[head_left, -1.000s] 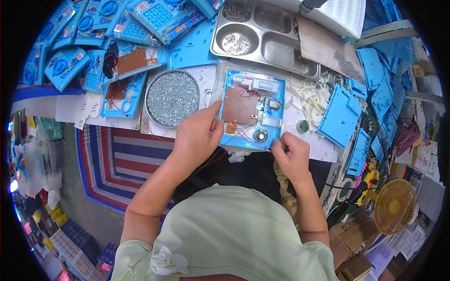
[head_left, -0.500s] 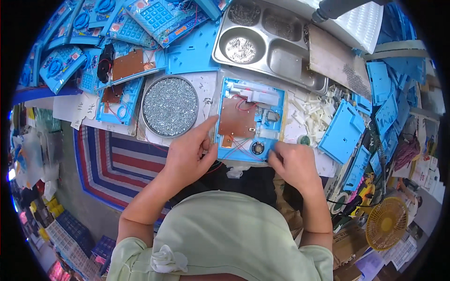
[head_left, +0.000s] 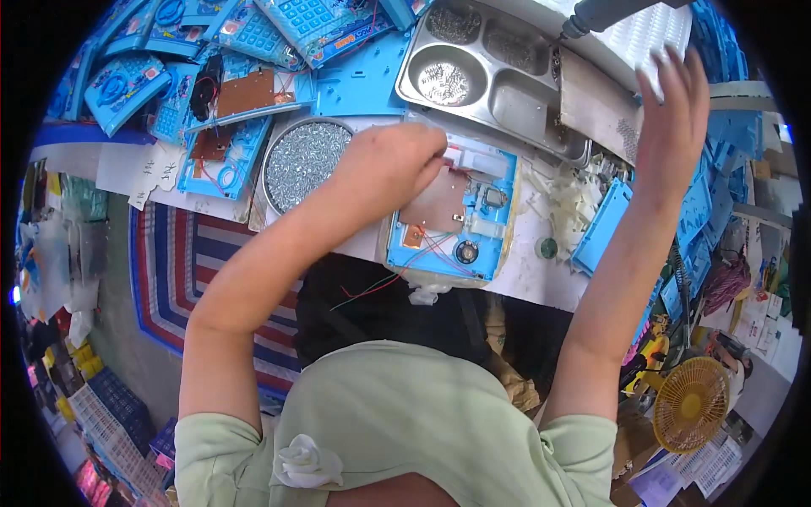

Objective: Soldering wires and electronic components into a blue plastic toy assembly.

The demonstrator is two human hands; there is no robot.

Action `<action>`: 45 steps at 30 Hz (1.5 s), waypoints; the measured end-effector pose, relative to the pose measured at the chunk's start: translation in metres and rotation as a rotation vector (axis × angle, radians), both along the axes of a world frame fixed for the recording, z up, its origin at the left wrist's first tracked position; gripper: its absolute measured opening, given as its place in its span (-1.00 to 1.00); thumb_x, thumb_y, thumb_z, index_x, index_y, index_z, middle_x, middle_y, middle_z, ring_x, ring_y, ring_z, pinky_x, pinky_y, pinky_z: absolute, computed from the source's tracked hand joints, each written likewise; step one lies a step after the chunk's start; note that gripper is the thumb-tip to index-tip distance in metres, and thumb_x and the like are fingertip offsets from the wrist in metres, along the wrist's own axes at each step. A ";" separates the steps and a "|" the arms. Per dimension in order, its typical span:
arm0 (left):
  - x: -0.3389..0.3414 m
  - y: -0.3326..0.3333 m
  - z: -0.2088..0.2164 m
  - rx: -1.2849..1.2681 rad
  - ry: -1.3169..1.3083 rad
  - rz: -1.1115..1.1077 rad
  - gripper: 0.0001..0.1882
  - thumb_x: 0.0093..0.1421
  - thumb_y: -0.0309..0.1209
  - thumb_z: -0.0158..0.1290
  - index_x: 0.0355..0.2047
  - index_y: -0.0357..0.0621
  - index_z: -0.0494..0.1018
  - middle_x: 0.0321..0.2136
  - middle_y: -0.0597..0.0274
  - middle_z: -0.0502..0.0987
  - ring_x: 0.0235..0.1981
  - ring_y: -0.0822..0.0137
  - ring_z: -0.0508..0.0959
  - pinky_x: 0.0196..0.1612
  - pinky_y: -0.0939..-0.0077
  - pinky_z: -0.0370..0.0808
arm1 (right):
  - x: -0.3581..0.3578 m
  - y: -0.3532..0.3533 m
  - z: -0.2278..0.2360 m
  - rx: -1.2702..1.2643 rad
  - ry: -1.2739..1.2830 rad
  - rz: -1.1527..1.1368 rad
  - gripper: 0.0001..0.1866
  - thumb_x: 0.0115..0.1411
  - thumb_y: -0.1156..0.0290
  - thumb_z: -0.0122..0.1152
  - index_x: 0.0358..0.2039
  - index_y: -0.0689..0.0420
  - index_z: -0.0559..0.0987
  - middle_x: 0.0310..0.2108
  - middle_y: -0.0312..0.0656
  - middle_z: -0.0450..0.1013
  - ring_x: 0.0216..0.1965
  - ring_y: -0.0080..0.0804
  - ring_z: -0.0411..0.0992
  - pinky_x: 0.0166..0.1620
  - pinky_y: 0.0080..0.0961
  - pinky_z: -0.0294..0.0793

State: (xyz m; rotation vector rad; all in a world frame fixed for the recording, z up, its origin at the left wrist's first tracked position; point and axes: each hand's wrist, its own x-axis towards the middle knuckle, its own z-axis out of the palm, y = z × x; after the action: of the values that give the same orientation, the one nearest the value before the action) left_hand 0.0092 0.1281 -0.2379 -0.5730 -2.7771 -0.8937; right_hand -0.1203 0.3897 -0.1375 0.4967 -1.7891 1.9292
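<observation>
Two hands work over the desk (head_left: 541, 283). Left hand (head_left: 393, 165), fingers pinched together, presses on the open blue toy case (head_left: 486, 245) with brown circuit board (head_left: 439, 205); a round tin of screws (head_left: 304, 162) lies just left of it. Right hand (head_left: 673, 106), fingers spread apart, reaches up near the hanging screwdriver (head_left: 604, 13), beyond the steel tray (head_left: 486, 80).

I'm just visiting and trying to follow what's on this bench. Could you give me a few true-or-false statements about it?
1. The left hand rests on the open blue casing. True.
2. The right hand presses on the brown circuit board. False: it is raised, fingers spread, near the hanging power screwdriver.
3. The round dish holds small screws. True.
4. The metal tray has one compartment. False: it has several.
5. The yellow fan sits beside the round dish. False: it is at the lower right, off the bench.
</observation>
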 end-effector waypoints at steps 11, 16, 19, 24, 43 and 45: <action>-0.002 -0.011 0.032 0.094 -0.220 -0.117 -0.80 0.16 -0.39 0.22 -0.23 -0.19 0.54 -0.38 0.12 0.60 -0.34 0.10 0.61 -0.24 0.22 0.53 | -0.011 -0.050 0.002 0.051 -0.193 0.466 -0.43 0.23 0.49 0.37 0.22 0.27 0.41 0.02 -0.06 0.54 -0.03 -0.39 0.56 0.02 -0.47 0.54; -0.018 -0.028 0.102 0.546 -0.111 0.135 -0.64 0.19 -0.38 0.24 -0.01 -0.19 0.51 -0.23 0.28 0.59 -0.27 0.39 0.56 -0.15 0.37 0.51 | 0.006 -0.081 0.013 0.178 -0.151 0.639 -0.44 0.22 0.41 0.41 0.20 0.18 0.43 -0.14 -0.24 0.56 -0.14 -0.51 0.54 -0.05 -0.52 0.54; -0.038 -0.014 0.147 0.559 0.501 0.138 -0.50 0.22 -0.36 0.24 0.15 -0.20 0.44 -0.01 0.21 0.56 -0.08 0.33 0.56 0.07 0.37 0.46 | 0.014 -0.092 0.009 0.215 -0.154 0.632 -0.42 0.23 0.38 0.40 0.23 0.13 0.42 -0.13 -0.26 0.53 -0.17 -0.57 0.51 -0.08 -0.56 0.52; -0.068 0.019 0.179 0.833 0.189 -0.105 -0.54 0.28 -0.35 0.18 0.13 -0.30 0.42 -0.11 0.03 0.59 -0.14 0.22 0.59 -0.05 0.37 0.51 | 0.031 -0.088 0.000 0.147 -0.183 0.631 -0.35 0.25 0.44 0.34 0.32 0.14 0.34 -0.05 -0.22 0.49 -0.09 -0.49 0.51 -0.03 -0.50 0.55; 0.062 0.001 0.007 0.124 0.083 -0.076 -0.80 0.09 -0.46 0.26 -0.23 -0.08 0.61 -0.17 0.26 0.58 -0.08 0.16 0.55 0.08 0.18 0.42 | 0.111 -0.063 -0.036 -0.090 -0.288 0.529 -0.70 0.30 0.43 0.14 0.01 0.20 0.40 -0.64 -0.35 0.18 -0.64 -0.54 0.17 -0.46 -0.43 0.33; 0.070 0.005 -0.002 0.061 0.101 -0.047 -0.81 0.07 -0.45 0.27 -0.26 -0.05 0.62 -0.17 0.31 0.58 -0.05 0.20 0.54 0.15 0.11 0.36 | 0.109 -0.066 -0.048 -0.070 -0.233 0.523 -0.71 0.31 0.42 0.14 0.00 0.19 0.39 -0.63 -0.35 0.19 -0.64 -0.54 0.17 -0.46 -0.43 0.33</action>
State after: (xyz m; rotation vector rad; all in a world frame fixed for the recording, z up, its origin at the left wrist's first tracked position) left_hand 0.0794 0.1332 -0.2398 -0.6568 -2.6474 -0.9284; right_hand -0.0117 0.3238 -0.1851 0.8076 -1.8534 2.4790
